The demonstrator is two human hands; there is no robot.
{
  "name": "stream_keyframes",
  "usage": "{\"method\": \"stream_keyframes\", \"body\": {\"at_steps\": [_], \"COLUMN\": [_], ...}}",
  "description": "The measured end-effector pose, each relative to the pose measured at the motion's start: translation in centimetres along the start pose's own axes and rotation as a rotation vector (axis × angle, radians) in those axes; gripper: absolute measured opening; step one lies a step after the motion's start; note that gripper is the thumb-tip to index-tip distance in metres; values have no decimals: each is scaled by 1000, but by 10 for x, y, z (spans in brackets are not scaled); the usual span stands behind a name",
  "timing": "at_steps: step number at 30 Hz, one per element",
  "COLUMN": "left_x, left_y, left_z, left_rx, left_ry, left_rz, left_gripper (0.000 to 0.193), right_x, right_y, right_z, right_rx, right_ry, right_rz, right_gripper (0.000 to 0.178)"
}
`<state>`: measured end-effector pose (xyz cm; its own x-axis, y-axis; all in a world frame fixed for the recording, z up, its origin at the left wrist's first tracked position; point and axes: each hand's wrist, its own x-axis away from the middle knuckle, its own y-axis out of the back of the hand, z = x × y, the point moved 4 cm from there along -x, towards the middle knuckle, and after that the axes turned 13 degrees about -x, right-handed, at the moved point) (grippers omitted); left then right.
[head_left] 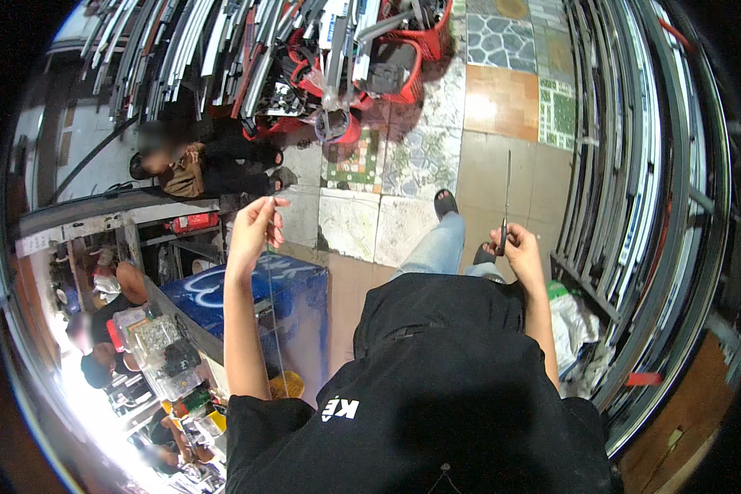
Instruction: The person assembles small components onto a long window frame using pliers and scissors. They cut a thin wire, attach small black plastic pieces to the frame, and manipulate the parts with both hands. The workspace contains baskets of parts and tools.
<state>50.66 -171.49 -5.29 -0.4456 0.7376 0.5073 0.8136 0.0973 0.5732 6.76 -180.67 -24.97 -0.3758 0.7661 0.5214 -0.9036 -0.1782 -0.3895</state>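
Observation:
My left hand is raised on the left with its fingers pinched together on a thin cord. The cord hangs from the fingers along my forearm, past the side of a blue box. On the right, my right hand is closed round the dark handle of a long slim tool. Its thin shaft or blade points away from me; its exact kind is not clear. The two hands are well apart, one on each side of my body.
Long metal profiles stack along the right, and more bars lie at the far left. Red baskets stand beyond the patterned tiles. One person sits at the left. Plastic containers crowd the lower-left counter.

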Motion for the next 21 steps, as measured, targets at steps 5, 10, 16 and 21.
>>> {"method": "stream_keyframes", "body": {"at_steps": [5,10,16,21], "left_x": [-30,-53,-65,-65], "left_y": [24,36,35,29], "left_z": [3,3,3,-12], "left_rx": [14,-11,73,159], "left_ry": [47,-51,-36,-18], "left_rz": [-31,-105,-165,-193], "left_gripper": [32,32,33,34], "right_x": [-56,-87,-99,-115], "right_y": [-69,-151,-234,-262], "right_z": [40,65,61,44], "right_rx": [66,-19,263,182], "right_ry": [-27,-141,-254,-422], "right_rz": [139,555,1033,1224], "right_gripper": [22,8,24,74]}}
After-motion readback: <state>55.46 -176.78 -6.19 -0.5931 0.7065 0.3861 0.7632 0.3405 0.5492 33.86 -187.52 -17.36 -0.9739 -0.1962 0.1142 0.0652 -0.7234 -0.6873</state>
